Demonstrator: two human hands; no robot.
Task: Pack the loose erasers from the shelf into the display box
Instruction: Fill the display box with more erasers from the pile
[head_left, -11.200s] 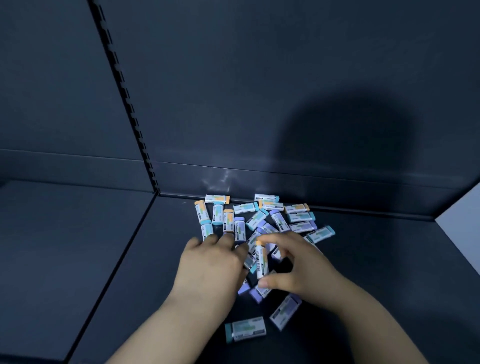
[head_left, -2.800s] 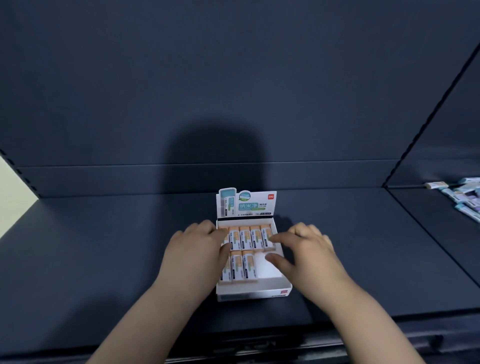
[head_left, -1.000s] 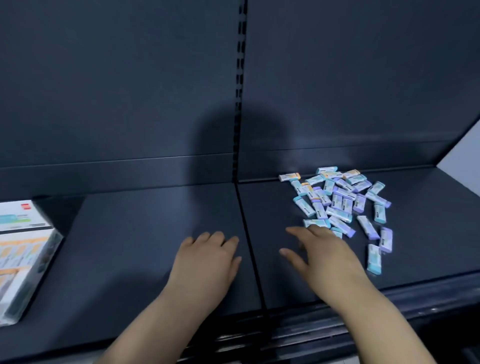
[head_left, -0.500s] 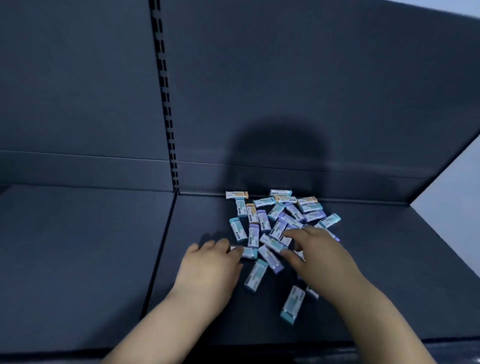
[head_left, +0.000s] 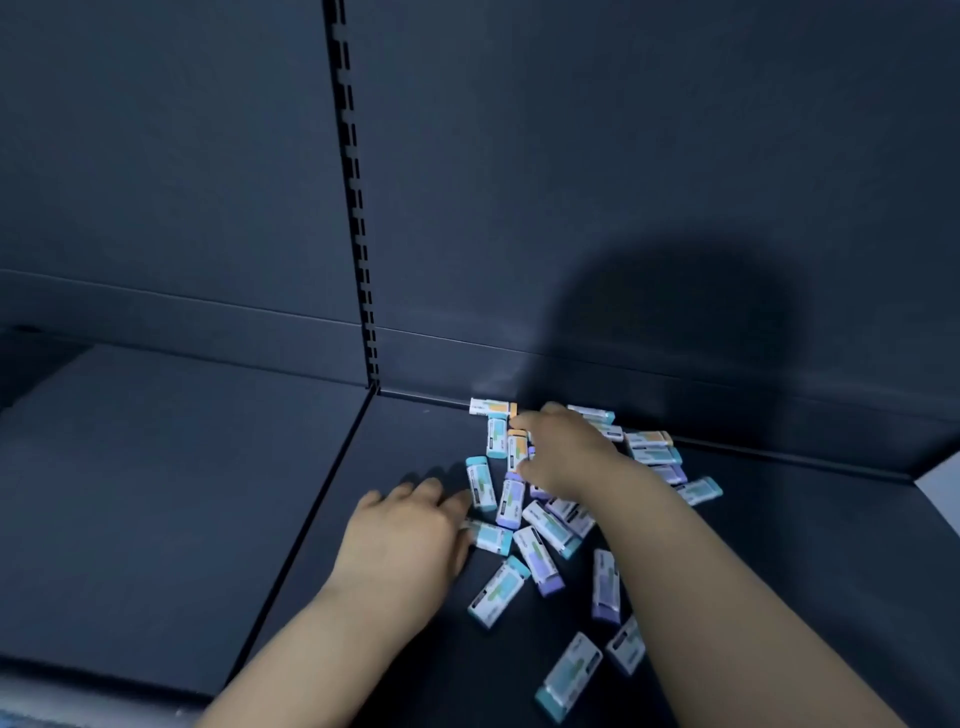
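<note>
Erasers (head_left: 550, 527): lay loose near the shelf (head_left: 805, 545) back edge.
Left hand (head_left: 410, 535): flat, relaxed, touched one teal eraser (head_left: 491, 538).
Right hand (head_left: 566, 452): above them, grip not clear.

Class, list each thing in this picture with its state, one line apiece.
left hand, resting flat on the shelf, touching a teal-ended eraser
right hand, curled over an orange-ended eraser; grip unclear
loose erasers, scattered, lying flat, unpacked
</note>
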